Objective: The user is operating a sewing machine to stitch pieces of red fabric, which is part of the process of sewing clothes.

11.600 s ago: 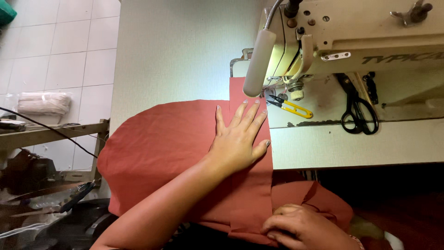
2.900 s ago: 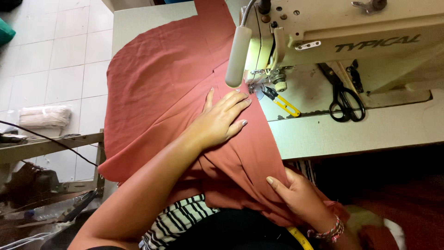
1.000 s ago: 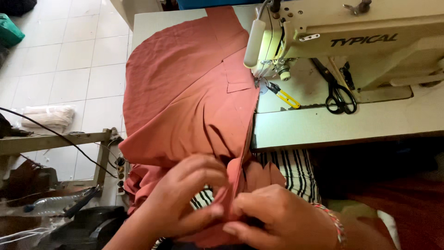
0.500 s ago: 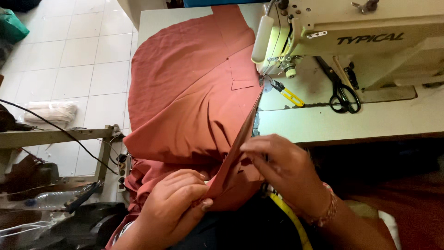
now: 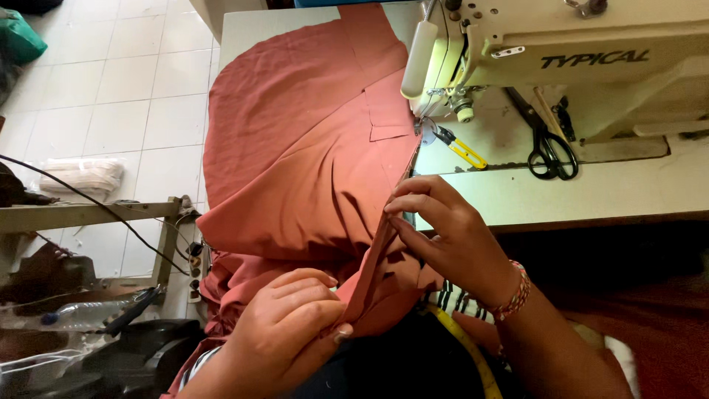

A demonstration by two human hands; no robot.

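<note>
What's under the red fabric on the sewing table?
The red fabric covers the left part of the white tabletop; its edge runs under the machine's presser foot. Anything else beneath is hidden.

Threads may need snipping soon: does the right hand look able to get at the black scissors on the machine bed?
Probably yes. The right hand pinches the rust-red fabric edge; bare sewing table lies between it and the black scissors, but it must let go first.

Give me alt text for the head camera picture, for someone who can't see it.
Two bare hands pinch the edge of a rust-red fabric at a sewing machine: the left hand low, the right hand nearer the needle. Black scissors and yellow-handled snips lie on the white table.
</note>
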